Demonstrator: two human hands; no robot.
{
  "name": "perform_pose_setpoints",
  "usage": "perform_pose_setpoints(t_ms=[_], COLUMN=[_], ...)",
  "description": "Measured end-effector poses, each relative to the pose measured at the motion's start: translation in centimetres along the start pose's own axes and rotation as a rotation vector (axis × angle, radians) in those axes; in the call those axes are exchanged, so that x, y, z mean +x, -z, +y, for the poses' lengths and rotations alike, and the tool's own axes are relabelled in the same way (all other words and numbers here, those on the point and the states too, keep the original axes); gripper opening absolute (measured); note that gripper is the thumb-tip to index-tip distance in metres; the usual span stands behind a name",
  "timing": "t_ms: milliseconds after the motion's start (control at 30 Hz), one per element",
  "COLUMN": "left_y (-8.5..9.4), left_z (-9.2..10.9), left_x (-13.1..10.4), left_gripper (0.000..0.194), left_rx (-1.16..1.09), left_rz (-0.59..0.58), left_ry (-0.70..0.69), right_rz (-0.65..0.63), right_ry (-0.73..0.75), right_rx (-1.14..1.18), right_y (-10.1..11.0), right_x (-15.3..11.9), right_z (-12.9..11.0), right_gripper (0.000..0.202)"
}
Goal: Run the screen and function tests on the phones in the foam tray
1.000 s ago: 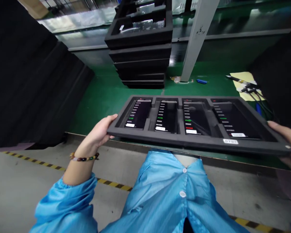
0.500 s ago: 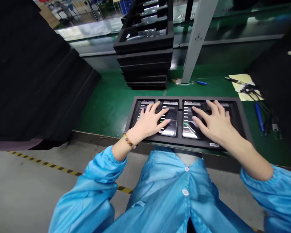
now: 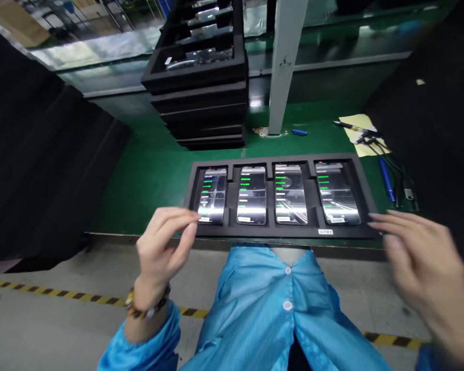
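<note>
A black tray [image 3: 232, 232] lies along the table's front edge, with several phones in its compartments. Their screens are lit with lines of text, some green, from the leftmost phone [image 3: 212, 196] to the rightmost phone [image 3: 337, 193]. My left hand [image 3: 167, 242] is at the tray's left front corner, fingers together and thumb apart, holding nothing. Beyond the right front corner is my right hand [image 3: 421, 257], slightly blurred, its fingers stretched out and nothing in it.
Behind the tray stands a tall stack of black trays [image 3: 201, 98], beside a grey metal post [image 3: 286, 67]. On the right are a yellow paper [image 3: 365, 149] with a pen and cables, and a blue pen [image 3: 387, 180]. Black cloth hangs on both sides.
Both hands have lifted off the phones and moved apart, left and right, toward me. All the phone screens now show, with more green lines. The view has shifted.
</note>
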State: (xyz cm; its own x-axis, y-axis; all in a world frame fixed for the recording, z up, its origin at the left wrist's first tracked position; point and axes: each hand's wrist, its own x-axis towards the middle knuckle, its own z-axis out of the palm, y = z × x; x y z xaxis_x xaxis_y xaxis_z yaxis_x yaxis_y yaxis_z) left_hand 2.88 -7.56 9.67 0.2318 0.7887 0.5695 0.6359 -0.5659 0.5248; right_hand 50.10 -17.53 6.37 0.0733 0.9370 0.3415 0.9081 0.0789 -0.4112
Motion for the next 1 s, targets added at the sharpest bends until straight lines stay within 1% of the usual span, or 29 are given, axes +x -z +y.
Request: perform_pose_setpoints(t_ms=[33, 100, 167, 233, 333, 433, 467, 533, 600, 633, 700, 800, 933, 1000], left_y=[-1.5, -3.9, -5.3, -5.8, -5.8, -5.8, -5.8, -5.7, -5.6, -5.5, -5.2, -4.8, -4.5, -4.5], left_z=[-1.3, -3.2, -4.3, -4.8, -4.8, -4.6, -4.6, -4.5, -4.6, -4.6, -4.9, -5.3, -5.4, -5.4], left_x=[0.0, -0.2, -0.8, -1.3, -1.7, -1.8, -1.9, -2.1, -2.4, -2.6, -3.0, -3.9, -5.2, -5.7], left_gripper=[0.019, 0.016, 0.015, 0.014, 0.012, 0.011, 0.012, 0.015, 0.014, 0.013, 0.012, 0.020, 0.029, 0.030], left_rx=[0.050, 0.110, 0.143, 0.163, 0.175, 0.191, 0.203, 0.225, 0.228, 0.223, 0.215, 0.235, 0.278, 0.295], left_rz=[0.029, 0.064, 0.071, 0.066, 0.082, 0.126, 0.132, 0.130, 0.127, 0.127, 0.118, 0.091, 0.075, 0.059], left_ry=[0.017, -0.004, -0.021, -0.024, -0.023, 0.009, 0.025, 0.055, 0.057, 0.052, 0.049, 0.095, 0.152, 0.158], right_rz=[-0.022, 0.001, 0.025, 0.023, 0.043, 0.095, 0.082, 0.008, -0.075, -0.097, -0.097, -0.096, -0.182, -0.209], right_ry=[0.039, 0.086, 0.090, 0.073, 0.047, 0.085, 0.114, 0.181, 0.226, 0.238, 0.248, 0.302, 0.419, 0.439], right_rx=[0.016, 0.038, 0.059, 0.057, 0.027, 0.109, 0.146, 0.181, 0.161, 0.148, 0.139, 0.175, 0.195, 0.195], right_y=[-1.6, -4.2, -5.4, -5.7, -5.8, -7.0, -7.5, -8.6, -9.3, -9.5, -9.7, -10.2, -11.5, -12.0], right_x=[0.3, 0.3, -0.4, -1.0, -1.4, -1.1, -1.0, -0.6, -0.1, 0.1, 0.6, 1.4, 2.7, 3.1], right_z=[0.2, 0.6, 0.8, 0.8, 0.1, -1.7, -2.5, -4.0, -5.2, -5.7, -6.6, -8.6, -11.9, -12.9], right_gripper=[0.032, 0.034, 0.038, 0.040, 0.040, 0.040, 0.040, 0.042, 0.046, 0.047, 0.048, 0.048, 0.051, 0.051])
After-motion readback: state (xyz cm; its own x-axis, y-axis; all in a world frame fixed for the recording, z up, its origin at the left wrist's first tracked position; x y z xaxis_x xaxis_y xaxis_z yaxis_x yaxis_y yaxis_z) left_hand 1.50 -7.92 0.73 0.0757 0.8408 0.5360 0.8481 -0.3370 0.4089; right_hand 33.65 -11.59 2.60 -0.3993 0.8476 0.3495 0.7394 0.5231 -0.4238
